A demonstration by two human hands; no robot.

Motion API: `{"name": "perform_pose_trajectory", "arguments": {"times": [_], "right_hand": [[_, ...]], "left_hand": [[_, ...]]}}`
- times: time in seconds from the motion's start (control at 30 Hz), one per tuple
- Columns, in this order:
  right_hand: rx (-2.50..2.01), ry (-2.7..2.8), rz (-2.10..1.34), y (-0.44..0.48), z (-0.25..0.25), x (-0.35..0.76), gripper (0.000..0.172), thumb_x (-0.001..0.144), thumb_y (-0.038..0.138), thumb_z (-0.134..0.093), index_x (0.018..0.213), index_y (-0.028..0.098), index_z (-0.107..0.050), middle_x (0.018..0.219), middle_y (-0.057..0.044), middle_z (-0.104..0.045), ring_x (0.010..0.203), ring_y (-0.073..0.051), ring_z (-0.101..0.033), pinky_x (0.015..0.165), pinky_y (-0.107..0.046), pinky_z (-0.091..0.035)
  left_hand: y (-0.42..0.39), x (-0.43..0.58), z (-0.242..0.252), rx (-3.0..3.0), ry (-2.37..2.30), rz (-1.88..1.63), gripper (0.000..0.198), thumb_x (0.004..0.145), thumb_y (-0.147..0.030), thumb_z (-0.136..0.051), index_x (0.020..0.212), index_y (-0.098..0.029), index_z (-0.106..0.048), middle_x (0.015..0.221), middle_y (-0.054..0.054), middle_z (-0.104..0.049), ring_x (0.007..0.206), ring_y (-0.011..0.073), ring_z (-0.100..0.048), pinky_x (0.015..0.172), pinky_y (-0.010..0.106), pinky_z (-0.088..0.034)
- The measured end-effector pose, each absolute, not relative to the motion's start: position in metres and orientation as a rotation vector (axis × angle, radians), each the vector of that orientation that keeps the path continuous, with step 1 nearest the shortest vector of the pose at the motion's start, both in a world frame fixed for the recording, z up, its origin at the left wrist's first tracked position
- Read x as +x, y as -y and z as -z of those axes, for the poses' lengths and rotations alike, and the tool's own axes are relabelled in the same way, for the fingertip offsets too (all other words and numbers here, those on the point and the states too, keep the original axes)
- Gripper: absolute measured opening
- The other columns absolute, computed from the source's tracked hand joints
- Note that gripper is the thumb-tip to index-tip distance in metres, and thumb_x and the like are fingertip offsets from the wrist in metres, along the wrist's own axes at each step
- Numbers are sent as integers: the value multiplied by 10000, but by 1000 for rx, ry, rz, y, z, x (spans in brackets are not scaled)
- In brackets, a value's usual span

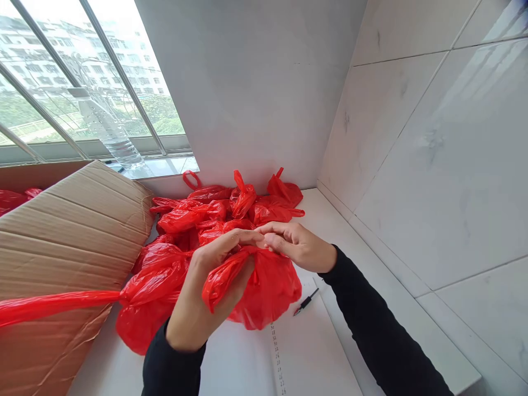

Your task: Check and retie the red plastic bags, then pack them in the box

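Both of my hands meet at the gathered neck of a red plastic bag (268, 291), which hangs over the white paper. My left hand (216, 264) has its fingers closed on the bag's top, and a loop of the bag droops across the wrist side. From the right, my right hand (295, 242) pinches at the same gathered part, thumb and fingertips close to the left ones. Exactly how the plastic runs between the fingertips is hidden. Behind my hands lies a heap of tied red plastic bags (193, 214); their contents cannot be made out.
A cardboard box (74, 220) stands at left, with more red bags inside. A black pen (306, 301) rests on paper (305, 352) with a handwritten column of numbers. On the sill by the barred window is a clear plastic bottle (109, 132). A tiled wall (445, 165) bounds the right.
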State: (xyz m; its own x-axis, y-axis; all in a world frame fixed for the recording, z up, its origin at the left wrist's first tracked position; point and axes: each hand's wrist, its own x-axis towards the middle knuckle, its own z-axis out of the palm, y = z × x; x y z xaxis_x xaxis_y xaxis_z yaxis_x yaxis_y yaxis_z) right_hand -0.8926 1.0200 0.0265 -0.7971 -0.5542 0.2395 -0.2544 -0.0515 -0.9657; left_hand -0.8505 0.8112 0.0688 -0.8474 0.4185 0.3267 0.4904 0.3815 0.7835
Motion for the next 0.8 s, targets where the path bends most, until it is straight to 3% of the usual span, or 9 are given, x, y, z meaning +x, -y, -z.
{"name": "perform_pose_trajectory", "arguments": {"times": [0.17,0.27,0.4,0.57,0.7,0.8], "right_hand": [[-870,-1674,1965,-1016,-20,-896,398,925,555,-690,984,170,-609,734,33,-561,624,-103,-492,601,-247,-430],[-841,-1815,2024,-1015,-22,-895,366,908,516,-722,914,169,-605,788,21,-571,677,-109,-514,654,-257,-439],[-810,-2026,2088,-1014,-26,-893,245,964,415,-652,986,177,-598,911,-9,-604,796,-135,-565,779,-294,-468],[-754,-2108,2170,-1013,-24,-894,169,987,360,-586,968,196,-547,857,14,-530,750,-130,-500,716,-285,-434],[-698,-2178,2146,-1013,-22,-896,193,967,382,-594,962,195,-550,810,24,-510,687,-126,-461,646,-281,-397],[-663,-2227,2118,-1013,-22,-898,201,955,385,-601,952,187,-563,790,25,-526,704,-132,-495,685,-293,-426]], "left_hand": [[-814,-855,-68,-842,2405,1304,257,955,-173,-630,1183,-260,-711,1220,38,-687,1106,197,-647,958,315,-522],[-811,-856,-70,-892,2461,1294,317,965,-172,-601,1243,-279,-712,1225,40,-693,1102,199,-665,957,312,-538],[-800,-856,-70,-1005,2643,1237,616,926,-102,-555,1494,-342,-533,1415,36,-642,1279,242,-618,1093,374,-509],[-792,-855,-65,-971,2733,1168,904,797,34,-457,1596,-375,-350,1594,-25,-481,1488,209,-423,1255,423,-331],[-793,-855,-64,-987,2714,1210,833,850,-25,-507,1589,-380,-364,1613,-27,-451,1494,206,-415,1252,402,-339],[-792,-856,-64,-916,2723,1200,772,879,-68,-503,1579,-374,-392,1596,-24,-475,1484,210,-431,1252,407,-333]]}}
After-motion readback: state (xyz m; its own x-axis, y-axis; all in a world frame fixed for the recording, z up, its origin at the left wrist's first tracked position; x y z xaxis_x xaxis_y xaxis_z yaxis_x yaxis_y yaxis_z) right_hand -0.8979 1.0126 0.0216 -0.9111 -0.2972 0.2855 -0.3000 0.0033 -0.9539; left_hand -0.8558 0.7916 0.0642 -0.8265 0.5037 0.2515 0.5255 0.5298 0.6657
